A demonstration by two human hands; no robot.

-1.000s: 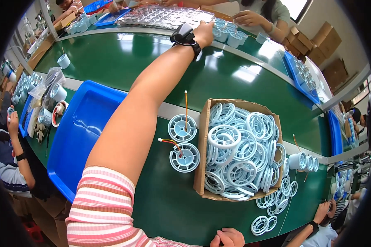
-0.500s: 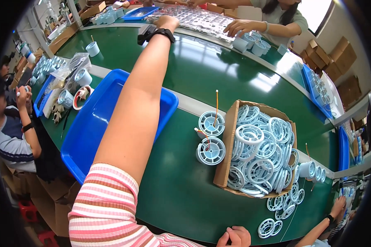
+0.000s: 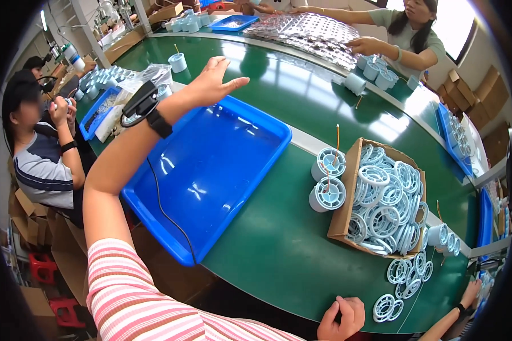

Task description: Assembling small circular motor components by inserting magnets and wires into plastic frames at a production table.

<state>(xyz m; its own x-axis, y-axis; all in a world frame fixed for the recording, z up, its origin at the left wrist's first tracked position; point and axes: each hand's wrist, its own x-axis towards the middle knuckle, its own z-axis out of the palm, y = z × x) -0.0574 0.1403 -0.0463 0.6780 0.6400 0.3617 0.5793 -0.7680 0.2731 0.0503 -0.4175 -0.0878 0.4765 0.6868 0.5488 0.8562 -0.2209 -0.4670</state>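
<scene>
My left hand (image 3: 213, 85) is raised over the far rim of a big blue tray (image 3: 210, 165), fingers stretched and thumb apart, with nothing in it. A black device with a strap (image 3: 148, 108) sits on that wrist, and its cable hangs across the tray. Low at the front edge of the green table, my right hand (image 3: 342, 318) rests with its fingers curled in and no object showing in them. Light blue rings (image 3: 387, 307) lie to its right. A cardboard box (image 3: 347, 196) full of such rings (image 3: 384, 221) stands beyond it. Two light blue round housings with wires (image 3: 327, 194) stand left of the box.
Across the green belt (image 3: 267, 79), a person (image 3: 412, 45) holds a silver blister sheet (image 3: 307, 37) with both hands. One light blue cup (image 3: 355, 84) lies tipped near them. Another person (image 3: 45, 153) works at the left. More housings (image 3: 438, 234) stand right of the box.
My left hand has drawn back from the far sheet toward the blue tray and opened out. The person opposite now has both hands on the sheet. My view has shifted left.
</scene>
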